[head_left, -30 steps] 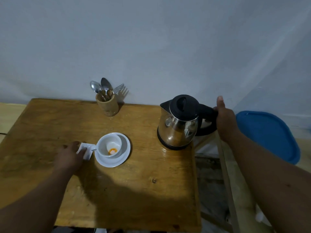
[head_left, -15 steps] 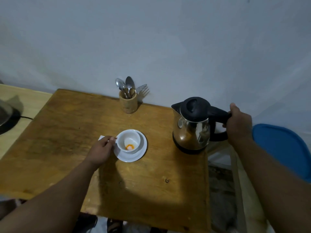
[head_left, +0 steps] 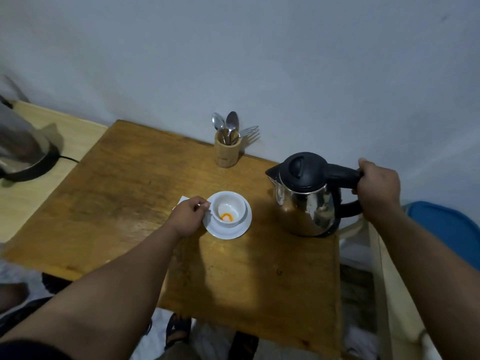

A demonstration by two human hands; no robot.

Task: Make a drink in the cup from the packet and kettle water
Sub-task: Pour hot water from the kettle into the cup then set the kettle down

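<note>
A white cup (head_left: pixel 228 209) stands on a white saucer (head_left: pixel 241 228) near the middle of the wooden table (head_left: pixel 130 203). Orange powder (head_left: pixel 226 217) lies in the cup's bottom. My left hand (head_left: pixel 188 216) pinches the cup's handle on its left side. Under that hand a corner of the white packet (head_left: pixel 181 200) shows. The steel kettle (head_left: pixel 306 201) with a black lid stands at the table's right edge, spout towards the cup. My right hand (head_left: pixel 378 189) is wrapped around its black handle.
A wooden holder (head_left: pixel 226 152) with spoons and a fork stands at the back by the wall. A second metal appliance (head_left: pixel 18 149) with a cord sits on a pale surface at left. A blue lid (head_left: pixel 452 229) lies beyond the table's right edge.
My left hand left the packet and took the cup's handle. My right hand closed fully around the kettle handle. The view shifted left and pulled back.
</note>
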